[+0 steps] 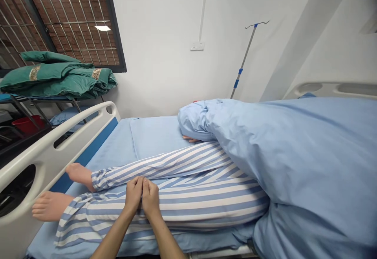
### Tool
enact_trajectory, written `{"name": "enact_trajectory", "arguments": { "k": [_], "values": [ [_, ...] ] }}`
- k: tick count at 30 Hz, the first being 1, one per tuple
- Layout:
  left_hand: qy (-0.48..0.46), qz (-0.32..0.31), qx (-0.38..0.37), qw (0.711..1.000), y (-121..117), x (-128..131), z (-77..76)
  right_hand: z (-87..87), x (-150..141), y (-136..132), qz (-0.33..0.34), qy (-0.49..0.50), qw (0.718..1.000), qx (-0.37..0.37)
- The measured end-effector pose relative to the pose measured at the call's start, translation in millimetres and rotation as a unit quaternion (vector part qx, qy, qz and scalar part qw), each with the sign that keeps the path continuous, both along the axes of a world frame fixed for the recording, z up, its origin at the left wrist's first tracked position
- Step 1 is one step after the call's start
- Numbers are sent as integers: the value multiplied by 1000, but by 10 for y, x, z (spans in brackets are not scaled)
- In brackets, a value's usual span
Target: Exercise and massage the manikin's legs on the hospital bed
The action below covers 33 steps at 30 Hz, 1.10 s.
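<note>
We are taking the blue-and-white striped cloth trousers (191, 208) as the landmark; they are lying lengthwise on the pale blue bed sheet (159, 131), clothing the legs of a reclining figure.

Left of the trousers, the white moulded-plastic bed-end board (48, 164) is standing across the bed. Between board and cuffs, a bare far foot (80, 175) and a bare near foot (53, 206) are projecting. Hazard: if the legs are being drawn leftward, the toes could be knocking the board.

Over the lower near trouser leg, we are holding our bare left hand (134, 192) and, just right of it, our bare right hand (150, 197). Both are clenched, side by side; we are not able to tell whether they are gripping cloth or pressing the leg. Hazard: with fabric caught, raising the fists could be rucking the trouser leg; with weight bearing down, they could be loading one spot.

Right of the fists, the bulky light-blue fabric duvet (294, 153) is covering the trouser tops and bulging past their near side. Hazard: its weight could be dragging it off the bed. Beside the far upper trouser leg, the figure's partly covered hand (191, 138) is showing under the duvet edge. Hazard: careless duvet handling could be snagging those fingers.
</note>
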<state>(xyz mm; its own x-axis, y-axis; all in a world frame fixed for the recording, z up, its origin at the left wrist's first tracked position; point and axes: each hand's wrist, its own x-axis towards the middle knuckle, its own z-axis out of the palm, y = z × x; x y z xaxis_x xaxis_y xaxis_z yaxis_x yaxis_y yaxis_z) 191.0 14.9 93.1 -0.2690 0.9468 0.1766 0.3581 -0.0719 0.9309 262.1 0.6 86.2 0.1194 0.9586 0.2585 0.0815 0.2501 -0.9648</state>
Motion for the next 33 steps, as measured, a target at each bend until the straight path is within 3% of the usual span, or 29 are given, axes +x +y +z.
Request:
{"name": "enact_trajectory", "arguments": {
  "k": [6,12,20,28,33],
  "values": [
    [51,12,7,999,-73,63,-115,-16,17,7,-15,24,1000,-8],
    [81,-2,22,996,-87,30,-108,-5,10,8,-17,9,1000,-9],
    [143,-34,16,989,-111,49,-131,134,261,-31,-12,-172,983,61],
    [168,-36,20,985,-143,35,-130,-59,180,-12,-48,-141,989,15],
    [162,-37,12,986,-153,38,-130,-109,209,1,-51,-120,991,23]
  ]
}}
